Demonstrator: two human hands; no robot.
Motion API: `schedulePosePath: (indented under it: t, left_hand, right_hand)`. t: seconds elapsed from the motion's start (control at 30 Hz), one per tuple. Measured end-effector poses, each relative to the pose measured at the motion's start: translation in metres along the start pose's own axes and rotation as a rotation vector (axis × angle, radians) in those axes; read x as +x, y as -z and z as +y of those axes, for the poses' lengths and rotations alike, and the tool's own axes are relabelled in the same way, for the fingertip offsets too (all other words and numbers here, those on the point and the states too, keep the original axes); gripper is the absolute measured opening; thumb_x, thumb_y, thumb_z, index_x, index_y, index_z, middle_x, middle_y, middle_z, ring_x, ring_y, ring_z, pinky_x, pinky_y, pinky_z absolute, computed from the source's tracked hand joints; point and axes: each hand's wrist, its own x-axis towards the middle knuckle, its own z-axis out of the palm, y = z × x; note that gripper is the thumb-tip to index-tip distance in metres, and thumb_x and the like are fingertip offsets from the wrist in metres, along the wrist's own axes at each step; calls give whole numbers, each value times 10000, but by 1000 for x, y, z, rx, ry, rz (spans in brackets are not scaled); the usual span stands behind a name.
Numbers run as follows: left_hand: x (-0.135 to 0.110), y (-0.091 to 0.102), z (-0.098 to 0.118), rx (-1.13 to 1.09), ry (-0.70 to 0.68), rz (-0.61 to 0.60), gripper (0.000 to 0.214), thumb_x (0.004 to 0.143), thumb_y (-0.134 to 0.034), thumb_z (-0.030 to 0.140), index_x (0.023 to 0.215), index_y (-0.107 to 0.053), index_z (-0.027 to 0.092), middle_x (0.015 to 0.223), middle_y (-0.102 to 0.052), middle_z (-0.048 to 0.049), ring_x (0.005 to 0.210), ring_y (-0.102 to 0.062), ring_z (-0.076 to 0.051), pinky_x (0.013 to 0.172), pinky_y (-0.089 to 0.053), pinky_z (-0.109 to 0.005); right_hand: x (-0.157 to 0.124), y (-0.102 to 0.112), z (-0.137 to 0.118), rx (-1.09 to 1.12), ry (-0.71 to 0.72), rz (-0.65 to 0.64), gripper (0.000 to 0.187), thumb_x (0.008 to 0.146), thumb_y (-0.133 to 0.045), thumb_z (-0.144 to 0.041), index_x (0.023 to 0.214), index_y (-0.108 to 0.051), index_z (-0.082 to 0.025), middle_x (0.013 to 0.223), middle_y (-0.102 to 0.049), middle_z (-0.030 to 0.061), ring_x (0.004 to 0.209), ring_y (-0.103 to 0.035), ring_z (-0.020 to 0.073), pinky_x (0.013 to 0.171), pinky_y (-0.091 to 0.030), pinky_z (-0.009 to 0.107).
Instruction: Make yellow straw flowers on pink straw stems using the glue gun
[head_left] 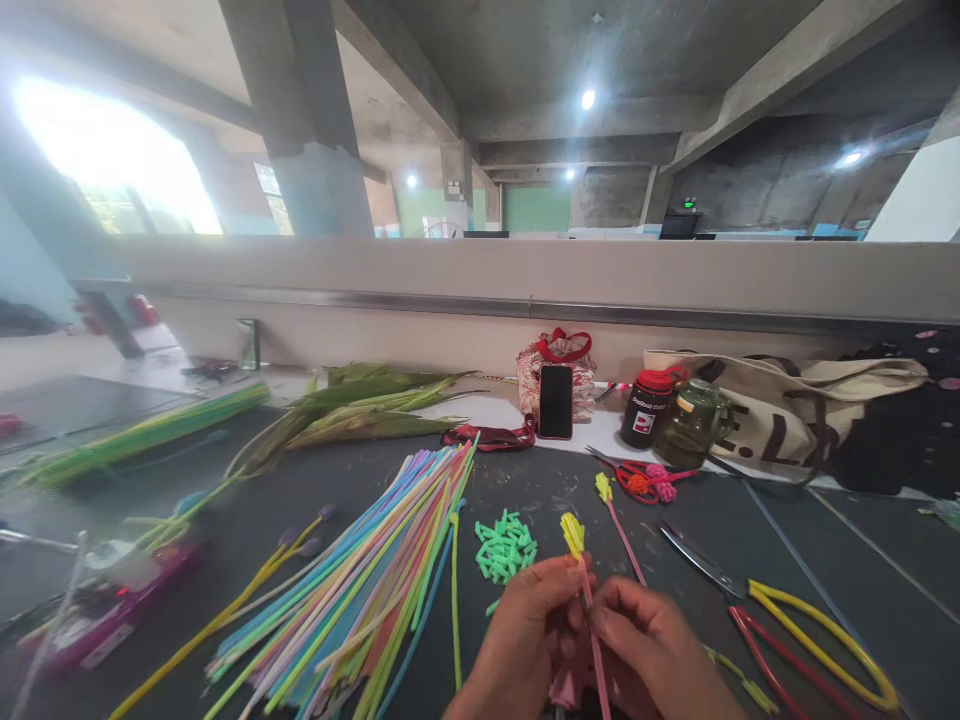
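At the front of the table my left hand (529,625) pinches a pink pipe cleaner (596,655) just below its yellow tuft (572,535). My right hand (649,640) is closed on the same stem a little lower, fingertips touching it. A second pink stem with a yellow tip (619,530) lies just beyond my hands. Left of them is a small pile of cut green pieces (506,548). A large bundle of pastel pipe cleaners (360,570) fans out farther left. My palms and some fingers are hidden.
Large scissors (739,590) with yellow and red handles lie open at right; smaller red-handled scissors (634,480) lie behind. A phone (556,402) leans on a patterned bag (525,360), near a black bottle (645,408) and green jug (690,425). Corn husks (360,410) lie back left.
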Motion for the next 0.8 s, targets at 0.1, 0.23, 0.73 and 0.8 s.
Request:
schedulePosePath:
  t: [0.1,0.23,0.73,0.8]
  left_hand:
    - [1,1,-1,41,-20,7,230,585,-715,296,672,-629,102,408,-457,54,327,-356,-22,320,-232,-129]
    - [5,5,-4,145,-39,37,282,612,-699,378,586,-582,122,357,-425,65,271,-319,-28,287,-197,-149]
    - [-9,10,35,-62,-45,30,170,579,-707,217,662,-604,109,460,-543,47,306,-288,26,312,-138,-107]
    - [-9,11,35,-62,-49,30,166,583,-700,217,661,-607,104,454,-545,42,297,-284,24,308,-139,-111]
  right_hand:
    - [1,-5,2,2,-3,0,325,702,-615,-505,650,-562,-188,517,-495,-58,443,-462,101,480,-407,233]
    - [-4,-11,-9,-199,40,20,389,713,-551,-569,633,-573,-189,510,-533,-36,433,-493,115,462,-414,238]
    - [-35,26,-11,-1317,294,-11,406,718,-588,-238,1124,-585,-209,1147,-588,100,1020,-533,300,842,-430,436]
    - [-31,20,5,-1467,333,1,511,688,-584,-207,1195,-540,-167,1192,-572,134,1064,-508,351,859,-424,503]
